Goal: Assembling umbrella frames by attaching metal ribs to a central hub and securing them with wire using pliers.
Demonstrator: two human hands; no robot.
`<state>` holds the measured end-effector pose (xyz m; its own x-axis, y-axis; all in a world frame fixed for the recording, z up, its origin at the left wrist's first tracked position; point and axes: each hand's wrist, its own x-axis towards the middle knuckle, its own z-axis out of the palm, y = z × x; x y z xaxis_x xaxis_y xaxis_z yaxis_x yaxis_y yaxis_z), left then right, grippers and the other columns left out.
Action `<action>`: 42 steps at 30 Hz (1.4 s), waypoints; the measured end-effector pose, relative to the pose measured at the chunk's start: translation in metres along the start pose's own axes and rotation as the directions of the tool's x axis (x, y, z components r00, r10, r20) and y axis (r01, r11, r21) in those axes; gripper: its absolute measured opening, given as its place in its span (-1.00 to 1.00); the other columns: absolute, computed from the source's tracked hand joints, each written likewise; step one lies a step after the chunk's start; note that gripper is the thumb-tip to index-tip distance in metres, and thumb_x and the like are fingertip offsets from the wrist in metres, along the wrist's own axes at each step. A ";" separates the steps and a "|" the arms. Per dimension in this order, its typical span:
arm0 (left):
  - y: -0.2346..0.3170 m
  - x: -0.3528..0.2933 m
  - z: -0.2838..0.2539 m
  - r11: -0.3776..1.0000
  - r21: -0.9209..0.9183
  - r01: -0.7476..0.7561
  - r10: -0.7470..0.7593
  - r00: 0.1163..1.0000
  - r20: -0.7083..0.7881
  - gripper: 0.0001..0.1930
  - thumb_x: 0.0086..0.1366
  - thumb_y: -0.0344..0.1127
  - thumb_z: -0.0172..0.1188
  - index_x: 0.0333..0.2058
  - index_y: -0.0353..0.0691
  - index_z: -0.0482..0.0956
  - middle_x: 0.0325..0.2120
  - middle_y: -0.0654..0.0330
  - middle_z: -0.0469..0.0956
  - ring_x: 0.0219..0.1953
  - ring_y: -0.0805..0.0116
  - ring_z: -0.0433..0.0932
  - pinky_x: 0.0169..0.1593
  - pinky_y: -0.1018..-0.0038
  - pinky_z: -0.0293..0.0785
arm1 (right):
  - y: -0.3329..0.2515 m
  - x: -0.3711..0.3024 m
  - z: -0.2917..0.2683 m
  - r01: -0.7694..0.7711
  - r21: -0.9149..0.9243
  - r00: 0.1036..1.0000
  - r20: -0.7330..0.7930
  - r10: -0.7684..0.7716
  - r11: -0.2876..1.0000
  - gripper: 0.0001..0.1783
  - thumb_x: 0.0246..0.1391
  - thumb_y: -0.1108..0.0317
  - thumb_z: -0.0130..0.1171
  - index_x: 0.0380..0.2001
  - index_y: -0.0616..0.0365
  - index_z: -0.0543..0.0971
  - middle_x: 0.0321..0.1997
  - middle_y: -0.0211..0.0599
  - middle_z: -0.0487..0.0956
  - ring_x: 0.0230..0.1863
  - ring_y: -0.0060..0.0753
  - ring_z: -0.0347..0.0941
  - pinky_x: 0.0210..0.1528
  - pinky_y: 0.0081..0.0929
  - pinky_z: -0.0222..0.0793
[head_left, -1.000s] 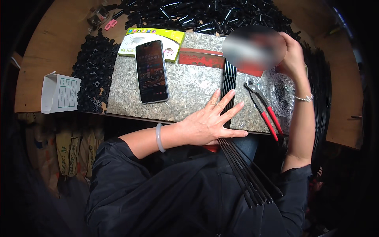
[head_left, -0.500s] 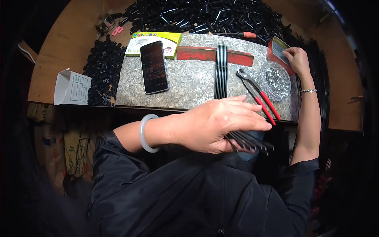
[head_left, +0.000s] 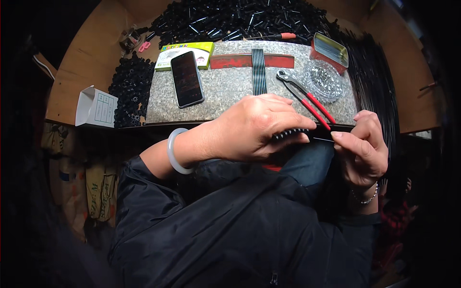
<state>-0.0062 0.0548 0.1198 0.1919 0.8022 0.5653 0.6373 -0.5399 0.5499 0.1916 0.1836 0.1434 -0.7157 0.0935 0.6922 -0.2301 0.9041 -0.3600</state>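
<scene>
In front of the bench's near edge, my left hand (head_left: pixel 257 126) is closed around a bundle of thin black rods (head_left: pixel 290 133), their ends showing in a row between thumb and fingers. Just to the right, my right hand (head_left: pixel 364 150) pinches a fine straight metal wire (head_left: pixel 323 139) between thumb and forefinger. The wire points left toward the rod ends; a gap seems to lie between them. More black rods (head_left: pixel 259 72) lie side by side on the stone slab, across a red metal bar (head_left: pixel 230 61). Beyond my hands rest pliers (head_left: pixel 307 100) with red handles.
A red tin (head_left: pixel 322 58) of fine wires stands behind a clear dish (head_left: pixel 307 82) of small metal pieces. A phone (head_left: pixel 187 79) leans on a green-and-white box (head_left: pixel 204 49). Black parts (head_left: pixel 211 19) are heaped behind the slab (head_left: pixel 225 103); a white carton (head_left: pixel 96 108) stands left.
My right hand has left the red tin and come down and nearer, now with a wire in its fingers. My left hand has risen slightly, and the rods' ends sit closer together.
</scene>
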 end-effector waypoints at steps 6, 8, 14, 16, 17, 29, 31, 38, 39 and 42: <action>0.003 0.000 0.008 0.987 0.146 -0.073 0.079 0.996 -0.038 -0.71 0.06 -0.30 0.30 -0.22 -0.24 0.59 -0.46 0.18 0.62 -0.43 0.26 0.61 -0.08 0.30 0.50 | -0.009 -0.005 -0.003 0.001 -0.087 0.998 -0.062 -0.006 0.996 -0.73 -0.29 0.48 0.34 -0.38 0.10 0.63 -0.62 -0.52 0.27 -0.52 -0.47 0.17 -0.33 -0.45 0.15; 0.004 0.001 0.008 0.982 0.168 -0.085 0.093 0.995 -0.040 -0.71 0.04 -0.29 0.32 -0.23 -0.23 0.60 -0.46 0.19 0.62 -0.44 0.28 0.60 -0.10 0.32 0.51 | -0.011 -0.005 -0.001 0.019 -0.089 0.998 -0.061 -0.025 0.996 -0.72 -0.29 0.49 0.33 -0.37 0.12 0.63 -0.62 -0.52 0.27 -0.51 -0.47 0.17 -0.36 -0.49 0.13; 0.003 -0.002 0.008 0.980 0.181 -0.088 0.099 0.994 -0.054 -0.72 0.04 -0.29 0.33 -0.25 -0.23 0.61 -0.47 0.18 0.62 -0.46 0.29 0.60 -0.11 0.32 0.51 | -0.012 -0.002 0.001 0.010 -0.067 0.997 -0.080 -0.015 0.998 -0.72 -0.30 0.52 0.32 -0.37 0.13 0.63 -0.63 -0.50 0.26 -0.51 -0.46 0.16 -0.42 -0.53 0.08; 0.003 -0.002 0.007 0.979 0.183 -0.087 0.098 0.994 -0.054 -0.72 0.04 -0.29 0.33 -0.25 -0.23 0.62 -0.47 0.18 0.62 -0.46 0.29 0.60 -0.11 0.32 0.51 | -0.013 -0.002 0.000 0.014 -0.063 0.997 -0.072 -0.019 0.998 -0.72 -0.30 0.52 0.32 -0.37 0.14 0.63 -0.63 -0.50 0.26 -0.51 -0.46 0.16 -0.42 -0.53 0.08; 0.003 -0.003 0.007 0.979 0.186 -0.086 0.097 0.994 -0.053 -0.72 0.04 -0.29 0.33 -0.25 -0.23 0.62 -0.47 0.18 0.62 -0.46 0.29 0.60 -0.11 0.32 0.51 | -0.013 -0.001 0.000 0.018 -0.058 0.998 -0.064 -0.022 0.998 -0.73 -0.30 0.53 0.32 -0.37 0.14 0.63 -0.63 -0.50 0.26 -0.52 -0.46 0.16 -0.42 -0.53 0.08; 0.001 -0.005 0.006 0.976 0.188 -0.108 0.126 0.988 -0.085 -0.73 0.05 -0.29 0.32 -0.25 -0.22 0.62 -0.50 0.17 0.61 -0.48 0.30 0.60 -0.13 0.34 0.52 | -0.011 0.001 0.006 0.021 -0.046 0.999 -0.049 -0.023 0.999 -0.72 -0.30 0.56 0.31 -0.37 0.14 0.62 -0.63 -0.50 0.27 -0.53 -0.47 0.16 -0.44 -0.55 0.06; 0.000 -0.005 0.005 0.977 0.184 -0.103 0.119 0.990 -0.080 -0.73 0.05 -0.29 0.32 -0.25 -0.22 0.62 -0.50 0.17 0.61 -0.47 0.30 0.60 -0.13 0.34 0.52 | -0.010 0.002 0.007 0.008 -0.010 0.999 -0.051 -0.008 1.000 -0.72 -0.30 0.56 0.32 -0.37 0.15 0.62 -0.63 -0.50 0.27 -0.53 -0.47 0.16 -0.45 -0.56 0.06; 0.000 -0.005 0.005 0.982 0.161 -0.096 0.108 0.991 -0.072 -0.73 0.04 -0.27 0.33 -0.26 -0.21 0.62 -0.50 0.18 0.61 -0.43 0.31 0.61 -0.13 0.35 0.52 | -0.007 0.005 0.011 -0.039 0.067 0.999 0.001 0.039 0.997 -0.71 -0.31 0.53 0.34 -0.37 0.13 0.63 -0.63 -0.50 0.27 -0.53 -0.50 0.16 -0.46 -0.57 0.06; 0.000 -0.005 0.005 0.982 0.160 -0.095 0.108 0.991 -0.073 -0.73 0.04 -0.27 0.33 -0.26 -0.21 0.62 -0.50 0.18 0.61 -0.43 0.31 0.61 -0.13 0.35 0.52 | -0.005 0.006 0.011 -0.039 0.067 0.999 0.002 0.039 0.997 -0.71 -0.31 0.53 0.34 -0.37 0.13 0.63 -0.63 -0.50 0.27 -0.53 -0.50 0.16 -0.46 -0.57 0.06; -0.002 -0.005 0.005 0.978 0.177 -0.112 0.123 0.991 -0.051 -0.75 0.04 -0.27 0.33 -0.28 -0.21 0.62 -0.48 0.18 0.61 -0.42 0.30 0.61 -0.13 0.34 0.52 | 0.000 0.009 0.012 0.100 0.029 0.995 -0.006 -0.100 0.995 -0.69 -0.33 0.50 0.35 -0.36 0.10 0.64 -0.63 -0.52 0.26 -0.53 -0.52 0.16 -0.45 -0.56 0.07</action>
<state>-0.0044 0.0532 0.1135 0.2302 0.7156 0.6595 0.7337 -0.5728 0.3654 0.1775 0.1796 0.1418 -0.6853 0.0051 0.7283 -0.3198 0.8964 -0.3071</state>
